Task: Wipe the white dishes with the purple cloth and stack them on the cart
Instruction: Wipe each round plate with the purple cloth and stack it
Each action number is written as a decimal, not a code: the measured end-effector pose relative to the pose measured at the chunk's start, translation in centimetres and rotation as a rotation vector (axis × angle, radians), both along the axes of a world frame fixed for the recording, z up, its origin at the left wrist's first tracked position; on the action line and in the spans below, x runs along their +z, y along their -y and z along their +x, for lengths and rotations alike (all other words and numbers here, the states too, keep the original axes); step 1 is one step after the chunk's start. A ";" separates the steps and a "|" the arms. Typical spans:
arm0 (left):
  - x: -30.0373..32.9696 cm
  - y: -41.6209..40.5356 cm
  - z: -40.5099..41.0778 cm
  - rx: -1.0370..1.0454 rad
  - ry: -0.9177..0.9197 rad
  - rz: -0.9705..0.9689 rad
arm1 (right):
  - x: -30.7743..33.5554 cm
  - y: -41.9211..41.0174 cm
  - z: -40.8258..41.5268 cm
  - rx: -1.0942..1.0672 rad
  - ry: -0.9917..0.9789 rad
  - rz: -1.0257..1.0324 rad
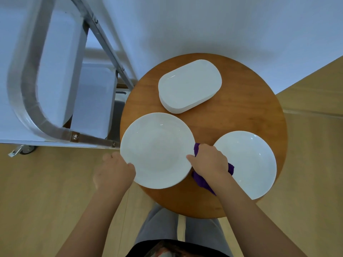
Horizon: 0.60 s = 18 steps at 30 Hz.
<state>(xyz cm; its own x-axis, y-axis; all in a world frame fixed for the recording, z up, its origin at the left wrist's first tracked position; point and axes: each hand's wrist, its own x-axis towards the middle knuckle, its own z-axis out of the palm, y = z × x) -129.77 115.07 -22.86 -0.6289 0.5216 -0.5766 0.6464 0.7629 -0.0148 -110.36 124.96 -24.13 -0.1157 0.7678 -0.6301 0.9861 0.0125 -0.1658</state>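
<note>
Purple cloth [202, 179] is bunched in the right hand [208, 160], whose fingers also pinch the right rim of the large round plate [157, 150]. The left hand [113, 171] grips that plate's left rim, thumb on top. The step looks like lifting this plate toward the cart [61, 101], just left of the round wooden tabletop [232, 123]; that calls for a level carry. A second round plate [246, 164] sits beside the right hand. Farther back lies a stack of oblong dishes [189, 86]. The cart's shelves appear bare.

Both arms reach forward, left hand [113, 171] and right hand [209, 160] with curled fingers.
</note>
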 end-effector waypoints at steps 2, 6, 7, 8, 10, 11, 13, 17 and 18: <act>0.6 -0.2 1.0 -0.040 -0.045 -0.007 | 0.1 0.4 1.0 -0.054 -0.070 -0.012; 1.2 -1.5 5.7 -0.214 0.048 0.089 | 1.0 1.1 5.1 -0.262 -0.256 -0.014; 1.0 -1.9 7.6 -0.264 0.126 0.120 | 1.4 1.2 6.5 -0.355 -0.329 -0.017; 0.4 -2.3 9.8 -0.290 0.224 0.134 | 1.9 1.3 8.0 -0.461 -0.409 -0.017; -1.1 -2.8 13.8 -0.346 0.379 0.118 | 2.8 1.4 10.9 -0.676 -0.567 0.003; -2.2 -3.1 15.6 -0.389 0.410 0.094 | 3.1 1.4 12.2 -0.773 -0.626 0.024; -4.2 -3.9 18.3 -0.442 0.411 0.061 | 3.3 1.4 14.5 -0.929 -0.691 0.059; -7.7 -5.2 19.7 -0.226 0.402 0.034 | 2.8 1.2 17.7 -1.068 -0.730 0.076; -8.0 -5.4 19.9 -0.199 0.423 0.024 | 2.6 1.0 18.3 -1.077 -0.739 0.077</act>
<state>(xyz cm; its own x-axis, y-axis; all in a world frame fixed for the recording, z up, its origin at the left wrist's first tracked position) -109.86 120.46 -30.81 -0.2275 0.6244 -0.7473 0.7259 0.6203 0.2973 -92.09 123.91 -21.57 0.2778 0.7226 -0.6330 0.1845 -0.6868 -0.7030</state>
